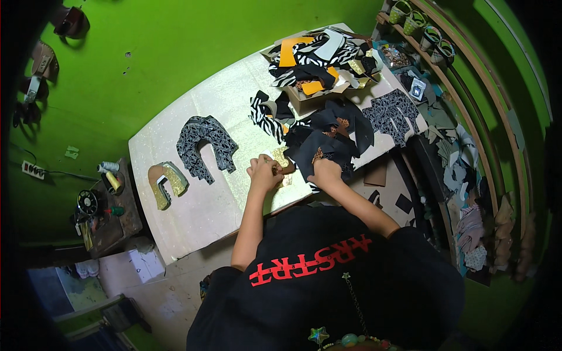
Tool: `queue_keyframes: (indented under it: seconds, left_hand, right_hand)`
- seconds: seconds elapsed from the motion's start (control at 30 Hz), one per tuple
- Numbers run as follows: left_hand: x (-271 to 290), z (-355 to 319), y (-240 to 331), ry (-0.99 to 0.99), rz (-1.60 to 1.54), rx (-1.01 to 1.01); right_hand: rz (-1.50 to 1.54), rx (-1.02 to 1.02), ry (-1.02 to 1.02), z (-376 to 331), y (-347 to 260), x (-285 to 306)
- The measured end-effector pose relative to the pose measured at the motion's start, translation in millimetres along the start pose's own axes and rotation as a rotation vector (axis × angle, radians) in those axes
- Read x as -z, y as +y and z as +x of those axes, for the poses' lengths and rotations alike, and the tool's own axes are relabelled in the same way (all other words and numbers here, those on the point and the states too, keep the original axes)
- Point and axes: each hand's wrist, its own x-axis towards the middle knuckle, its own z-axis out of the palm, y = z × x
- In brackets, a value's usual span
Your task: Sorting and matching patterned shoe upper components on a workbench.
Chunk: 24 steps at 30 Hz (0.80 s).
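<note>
My left hand (pixel 265 171) is at the table's near edge, its fingers closed on a small gold glittery material piece (pixel 280 155). A little to the right, my right hand (pixel 325 171) rests at the near side of a heap of black cut pieces (pixel 310 153). Its fingers are bent and partly hidden, and what they grip cannot be made out. A small leopard-print scrap (pixel 318 155) shows just beyond its fingertips. Zebra-print pieces (pixel 268 120) lie past the heap.
A carton (pixel 304 104) overflowing with scraps stands at the table's back right. Black-and-white patterned U-shaped pieces (pixel 205 143) and tan-and-gold ones (pixel 166 182) lie left on the pale sheet-covered table (pixel 152 146). A spool stand (pixel 108 205) is at left; shelves (pixel 462 88) rise at right.
</note>
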Motion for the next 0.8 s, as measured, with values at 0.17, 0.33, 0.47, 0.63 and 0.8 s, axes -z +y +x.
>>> queue_keyframes:
  seconds: [0.17,0.33,0.47,0.63,0.8]
  left_hand:
    - [6.4,8.9,8.3,0.063,-0.049,-0.082]
    - [23.9,21.2,33.9,0.083,-0.675,-0.136]
    - [33.7,27.8,67.9,0.015,-0.892,-0.173]
    - [43.6,30.3,99.6,-0.21,-1.253,-0.315]
    - [12.3,48.5,42.5,-0.14,-0.776,-0.115]
  right_hand:
    - [0.136,0.023,0.187,10.7,14.8,-18.2]
    - [0.551,0.331,0.263,4.8,12.6,14.2]
    - [1.023,0.5,0.184,-2.1,4.1,40.3]
    - [1.373,0.334,0.265,43.6,45.5,47.0]
    - [0.8,-0.046,0.418,71.8,98.3,40.8]
